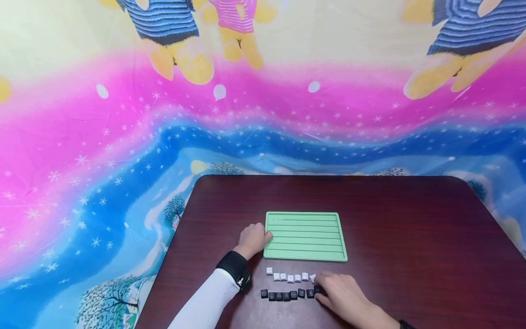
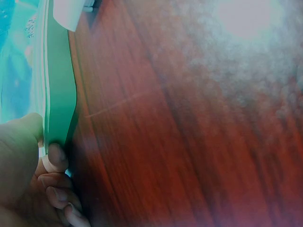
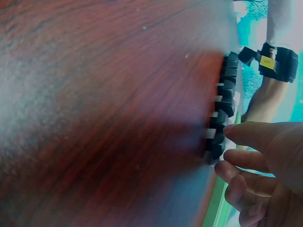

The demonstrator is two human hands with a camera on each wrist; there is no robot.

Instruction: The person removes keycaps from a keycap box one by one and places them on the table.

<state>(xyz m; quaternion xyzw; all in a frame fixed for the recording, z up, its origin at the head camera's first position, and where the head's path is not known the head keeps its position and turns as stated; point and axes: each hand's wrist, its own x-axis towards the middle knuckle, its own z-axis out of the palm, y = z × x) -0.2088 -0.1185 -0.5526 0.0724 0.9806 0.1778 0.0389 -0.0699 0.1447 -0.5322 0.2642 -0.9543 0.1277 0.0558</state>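
A light green ridged tray [image 1: 304, 234] lies on the table, its long slots running side to side. My left hand [image 1: 252, 238] grips its left edge; in the left wrist view the thumb and curled fingers [image 2: 57, 156] close on the tray's rim [image 2: 61, 71]. Below the tray, white keycaps [image 1: 291, 278] form an uneven row. Nearer me runs a row of black keycaps [image 1: 286, 296]. At its right end my right hand [image 1: 343, 292] pinches a black keycap [image 1: 318, 289] between thumb and fingers. Its knuckles overlap the last white keycap [image 1: 312, 278], which sits turned.
The dark red-brown table [image 1: 411, 228] has rounded far corners. Behind it hangs a printed cloth [image 1: 287, 114] with snowflakes and cartoon bears. A black wrist strap [image 1: 233, 267] circles the left wrist over a white sleeve [image 1: 205, 297].
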